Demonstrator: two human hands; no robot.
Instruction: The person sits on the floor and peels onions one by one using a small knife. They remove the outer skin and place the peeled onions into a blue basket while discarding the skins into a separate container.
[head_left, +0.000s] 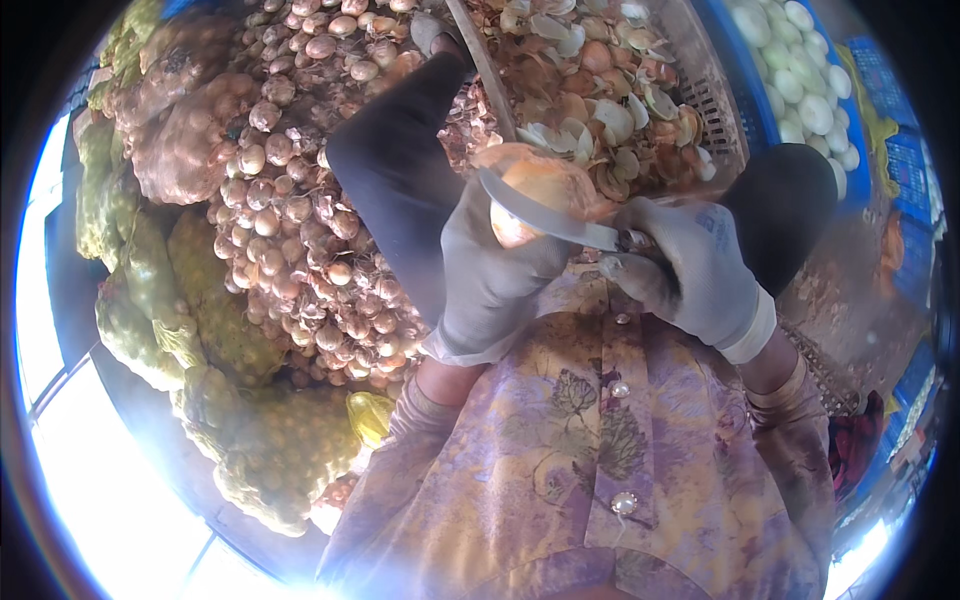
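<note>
My left hand (491, 277), in a grey coated glove, is closed around an onion (536, 187) with brown papery skin. Loose skin hangs about the onion and blurs at its edges. In my right hand (690, 262), gloved alike, is the handle of a small knife (540, 214) with a curved blade. The blade lies across the upper face of the onion, its tip towards the left. Whether the edge has cut in, I cannot tell. Both hands are held above my lap, close together. Most of the knife's handle is hidden by my fingers.
Unpeeled onions (277, 217) lie heaped on the left, beside full mesh sacks (191, 142). Ahead, a plastic crate (724, 97) holds onion skins (592, 75), with a wooden bar (484, 71) at its left. Peeled white onions (806, 90) fill a blue crate (855, 169) at the right.
</note>
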